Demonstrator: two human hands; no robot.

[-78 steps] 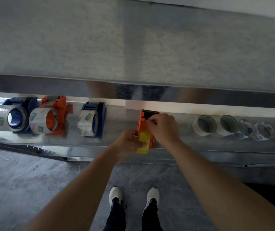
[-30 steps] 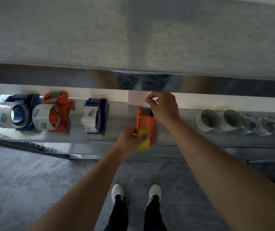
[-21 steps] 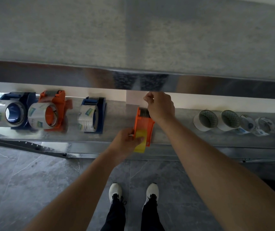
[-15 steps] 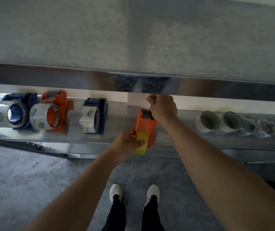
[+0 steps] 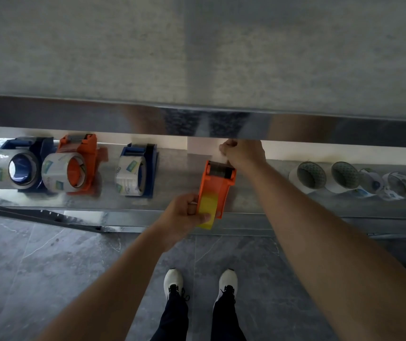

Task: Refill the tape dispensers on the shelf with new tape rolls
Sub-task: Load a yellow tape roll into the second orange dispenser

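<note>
An orange tape dispenser (image 5: 215, 184) lies on the metal shelf (image 5: 180, 183) in front of me, with a yellow tape roll (image 5: 207, 212) at its near end. My left hand (image 5: 184, 215) grips the near end around the yellow roll. My right hand (image 5: 242, 153) is pinched shut just beyond the dispenser's far roller end, apparently on the tape's end, which is too faint to see. Three loaded dispensers stand at the left: a blue one (image 5: 28, 166), an orange one (image 5: 79, 166), another blue one (image 5: 140, 174).
Several loose tape rolls (image 5: 311, 175) lie in a row on the shelf at the right. A second metal shelf (image 5: 197, 114) overhangs close above my right hand. Below are a grey tiled floor and my feet in white shoes (image 5: 173, 281).
My right hand has moved from the dispenser's middle out past its far end and stays pinched there. The left hand keeps its grip on the near end; the dispenser shifted slightly.
</note>
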